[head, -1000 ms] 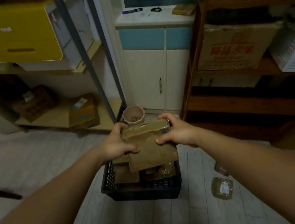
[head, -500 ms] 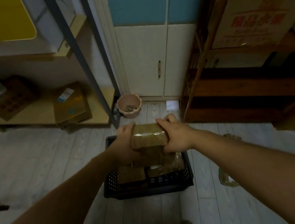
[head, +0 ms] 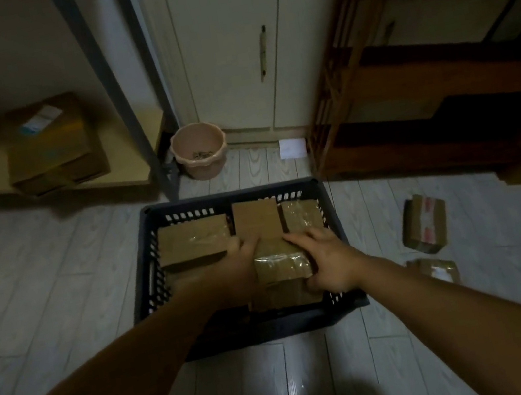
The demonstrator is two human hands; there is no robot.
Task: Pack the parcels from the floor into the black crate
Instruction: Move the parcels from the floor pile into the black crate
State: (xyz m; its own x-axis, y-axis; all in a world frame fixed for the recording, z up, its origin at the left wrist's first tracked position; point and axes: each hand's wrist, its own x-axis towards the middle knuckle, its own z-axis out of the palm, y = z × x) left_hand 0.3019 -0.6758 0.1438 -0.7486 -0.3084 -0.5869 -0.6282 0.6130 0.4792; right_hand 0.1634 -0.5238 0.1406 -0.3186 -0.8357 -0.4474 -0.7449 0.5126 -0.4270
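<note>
The black crate (head: 144, 259) stands on the floor in front of me. Both hands hold a brown taped parcel (head: 279, 265) down inside its near right part: my left hand (head: 238, 267) on the parcel's left side, my right hand (head: 327, 260) on its right. Another parcel (head: 278, 297) lies under it. Inside the crate also lie a flat brown parcel (head: 192, 240) at the left, a cardboard piece (head: 256, 219) in the middle and a taped parcel (head: 300, 214) at the far right. Two parcels remain on the floor to the crate's right, one (head: 425, 224) farther and one (head: 435, 269) nearer.
A pink pot (head: 198, 149) stands behind the crate by a grey shelf post (head: 131, 122). A cardboard box (head: 51, 147) rests on the low left shelf. A dark wooden rack (head: 413, 121) stands at the right, a white cabinet (head: 225, 46) behind. A white slip (head: 292, 148) lies on the floor.
Both hands have lowered the brown parcel from above the crate down into its near right part. The view has tilted downward toward the crate.
</note>
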